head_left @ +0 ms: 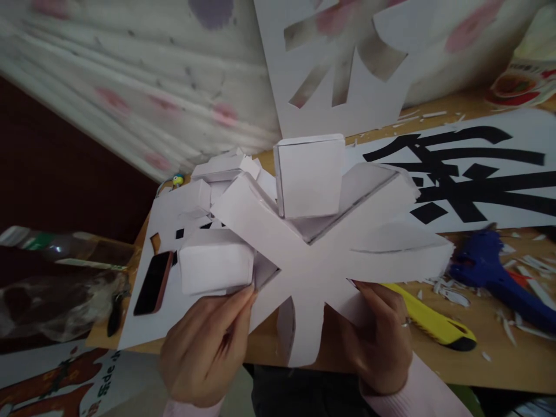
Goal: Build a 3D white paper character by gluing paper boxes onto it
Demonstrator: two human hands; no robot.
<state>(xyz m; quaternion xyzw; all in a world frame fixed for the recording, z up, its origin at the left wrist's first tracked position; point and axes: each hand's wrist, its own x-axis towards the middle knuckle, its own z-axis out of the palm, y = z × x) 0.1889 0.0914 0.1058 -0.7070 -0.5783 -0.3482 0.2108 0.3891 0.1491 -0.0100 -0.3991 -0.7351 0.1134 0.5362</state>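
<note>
A white paper shape (pixel 313 269) with several arms and folded side walls is held up before me, pencil lines along some edges. My left hand (pixel 208 341) pinches its lower left side, fingertips by a boxy white flap (pixel 217 260). At the lower right, my right hand (pixel 380 336), with a ring on one finger, grips a lower edge between thumb and fingers. Another squarish box-like part (pixel 310 176) stands at the top. Under and beside my right hand lies a yellow utility knife (pixel 438 321).
A blue glue gun (pixel 499 272) lies right among paper scraps. Behind it is a sheet with black character strokes (pixel 473 174). A cut-out white sheet (pixel 273 63) leans on the curtain. Left are a phone (pixel 153 284), a plastic bottle (pixel 73 246) and folded paper pieces (pixel 226 165).
</note>
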